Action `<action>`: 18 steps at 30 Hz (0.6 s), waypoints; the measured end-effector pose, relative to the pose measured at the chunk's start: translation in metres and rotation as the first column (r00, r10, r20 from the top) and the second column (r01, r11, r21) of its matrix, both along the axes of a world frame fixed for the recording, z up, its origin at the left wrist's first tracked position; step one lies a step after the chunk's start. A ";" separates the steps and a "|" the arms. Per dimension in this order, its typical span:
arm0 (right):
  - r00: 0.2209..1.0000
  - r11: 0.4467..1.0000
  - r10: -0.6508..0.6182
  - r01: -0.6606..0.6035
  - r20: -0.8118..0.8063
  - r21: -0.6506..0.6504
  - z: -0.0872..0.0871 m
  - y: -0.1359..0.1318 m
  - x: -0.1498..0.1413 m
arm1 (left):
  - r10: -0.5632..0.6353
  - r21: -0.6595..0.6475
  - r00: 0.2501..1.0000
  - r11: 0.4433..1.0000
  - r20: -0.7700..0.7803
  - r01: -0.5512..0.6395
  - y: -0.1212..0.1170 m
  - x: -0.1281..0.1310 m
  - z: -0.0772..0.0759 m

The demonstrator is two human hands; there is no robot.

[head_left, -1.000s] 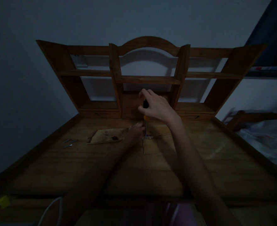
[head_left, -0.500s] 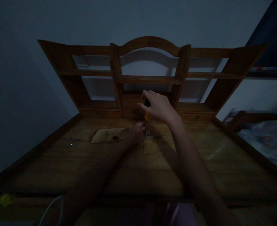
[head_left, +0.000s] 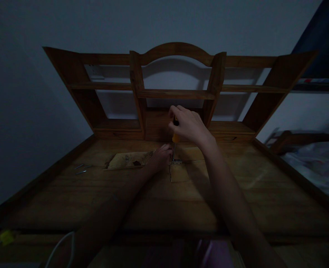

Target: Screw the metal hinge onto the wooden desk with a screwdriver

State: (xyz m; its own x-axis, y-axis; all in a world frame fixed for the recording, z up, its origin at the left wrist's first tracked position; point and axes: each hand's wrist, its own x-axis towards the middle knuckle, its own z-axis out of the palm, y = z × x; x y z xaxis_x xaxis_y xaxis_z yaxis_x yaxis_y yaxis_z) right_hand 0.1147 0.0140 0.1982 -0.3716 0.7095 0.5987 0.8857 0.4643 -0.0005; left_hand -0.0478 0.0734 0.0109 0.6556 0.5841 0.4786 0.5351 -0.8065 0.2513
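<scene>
My right hand (head_left: 189, 124) is wrapped round the yellow and black handle of a screwdriver (head_left: 176, 138). It stands nearly upright, its thin shaft running down to a small metal hinge (head_left: 177, 162) on the wooden desktop (head_left: 142, 201). Just left of the shaft, my left hand (head_left: 161, 158) rests low on the wood with fingers curled together beside the hinge. What those fingertips pinch, if anything, is hidden. Under the hinge lies a pale squarish piece of wood (head_left: 179, 174) with a dark crack along its left side.
Left of my hands is a rough, damaged recess (head_left: 128, 160) in the desktop. Several thin metal pieces (head_left: 81, 172) lie farther left. A wooden shelf unit (head_left: 177, 95) stands along the back. A white cable (head_left: 58, 247) loops at the front left edge.
My right hand has shifted slightly on the screwdriver handle, its fingers curling round more closely. The left hand and the hinge stay in nearly the same place.
</scene>
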 end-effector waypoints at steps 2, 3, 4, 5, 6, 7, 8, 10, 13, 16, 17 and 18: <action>1.000 1.000 0.020 -0.020 -0.010 -0.017 0.002 -0.001 0.000 | -0.005 0.007 1.000 1.000 0.015 0.005 0.001 0.000 -0.001; 0.999 0.999 0.027 -0.028 -0.018 -0.027 0.003 -0.002 0.000 | -0.004 0.009 1.000 1.000 0.021 0.004 0.001 -0.001 -0.001; 0.999 0.999 0.034 -0.035 -0.025 -0.039 0.003 -0.002 0.000 | -0.001 0.007 1.000 1.000 0.023 0.001 0.001 -0.001 -0.002; 0.999 0.998 0.037 -0.039 -0.030 -0.046 0.003 -0.002 0.000 | 0.007 0.005 1.000 1.000 0.025 -0.008 0.001 -0.001 -0.002; 0.999 0.998 0.038 -0.039 -0.032 -0.048 0.003 -0.002 -0.001 | 0.015 0.003 1.000 1.000 0.025 -0.015 0.000 -0.001 -0.003; 0.999 0.998 0.034 -0.035 -0.030 -0.044 0.002 -0.001 -0.001 | 0.020 0.003 1.000 1.000 0.024 -0.020 0.000 -0.001 -0.003; 0.999 0.999 0.027 -0.028 -0.025 -0.034 0.001 0.000 -0.002 | 0.024 0.003 0.999 1.000 0.023 -0.024 0.000 0.000 -0.003; 1.000 1.000 0.003 -0.003 -0.008 -0.003 -0.001 0.001 -0.002 | 0.029 0.002 0.999 1.000 0.020 -0.029 -0.001 0.000 -0.002; 1.000 0.999 -0.017 0.017 0.014 0.034 -0.002 0.001 -0.003 | 0.026 -0.008 1.000 1.000 0.008 -0.026 -0.001 0.001 0.000; 1.000 1.000 0.015 -0.015 0.002 0.014 0.002 -0.003 -0.003 | 0.027 -0.025 1.000 0.999 -0.001 -0.027 -0.002 0.001 0.002; 1.000 1.000 0.027 -0.027 -0.005 0.001 0.003 -0.004 -0.002 | 0.023 -0.028 1.000 0.999 -0.001 -0.023 -0.002 0.000 0.002; 0.999 0.999 0.033 -0.033 -0.012 -0.011 0.004 -0.005 -0.003 | 0.020 -0.027 1.000 0.999 0.001 -0.020 -0.003 0.000 0.002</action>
